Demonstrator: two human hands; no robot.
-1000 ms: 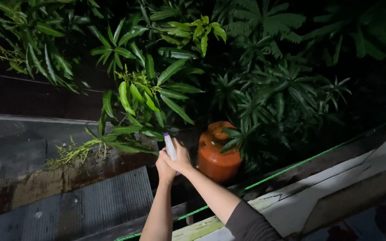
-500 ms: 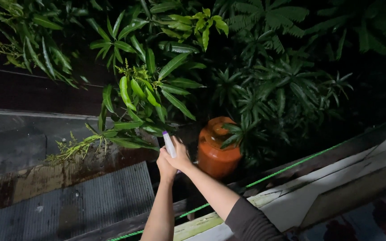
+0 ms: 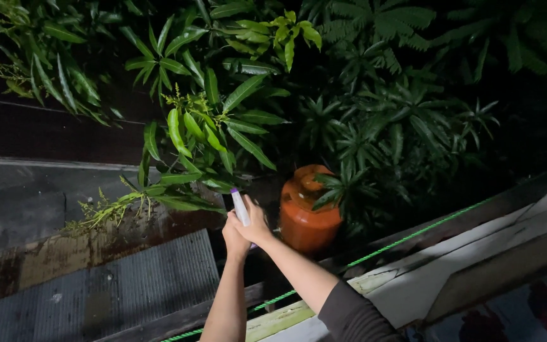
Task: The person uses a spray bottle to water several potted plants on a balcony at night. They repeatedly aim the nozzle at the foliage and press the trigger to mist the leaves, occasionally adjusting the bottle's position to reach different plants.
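Note:
Both my hands reach out over a ledge and clasp a slim white bottle with a purple tip (image 3: 240,206). My left hand (image 3: 234,237) wraps it from below and the left. My right hand (image 3: 257,226) closes over it from the right. The purple tip points up toward a branch of long green leaves (image 3: 201,136). An orange pot-like container (image 3: 307,212) stands just right of my hands, partly covered by dark leaves.
Dense dark foliage (image 3: 400,107) fills the top and right. A green rope (image 3: 406,237) runs diagonally along a white weathered ledge (image 3: 476,253). A corrugated grey roof sheet (image 3: 115,285) and a rusty wall edge (image 3: 64,250) lie lower left.
My hands and the bottle have stayed almost in place; the view has shifted slightly, with the pot and leaves a little higher than a second ago.

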